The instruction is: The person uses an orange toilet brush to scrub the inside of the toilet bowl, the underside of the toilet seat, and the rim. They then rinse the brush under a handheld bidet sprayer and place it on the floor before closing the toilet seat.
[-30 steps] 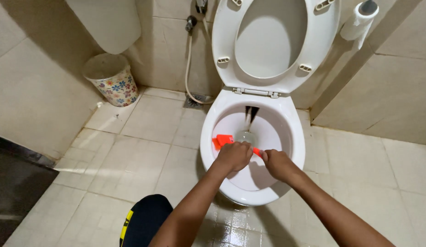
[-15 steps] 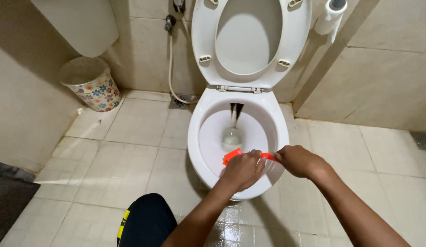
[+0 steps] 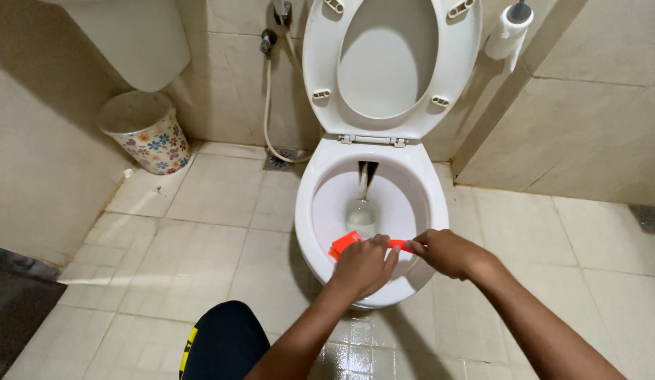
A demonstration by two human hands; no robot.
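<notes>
A white toilet bowl stands open, its seat and lid raised against the wall. Both my hands reach over the bowl's front rim. My left hand is closed around an orange brush whose head pokes out to the left inside the bowl. My right hand grips the orange handle end just right of my left hand. Water sits at the bottom of the bowl.
A floral waste bin stands at the back left by the wall. A hose sprayer hangs left of the toilet above a floor drain. A paper roll hangs upper right. My dark-clothed knee is at the bottom.
The view has shifted so the toilet sits more to the right. Both hands stay on the orange brush at the bowl's front rim, with the right hand drawn slightly apart.
</notes>
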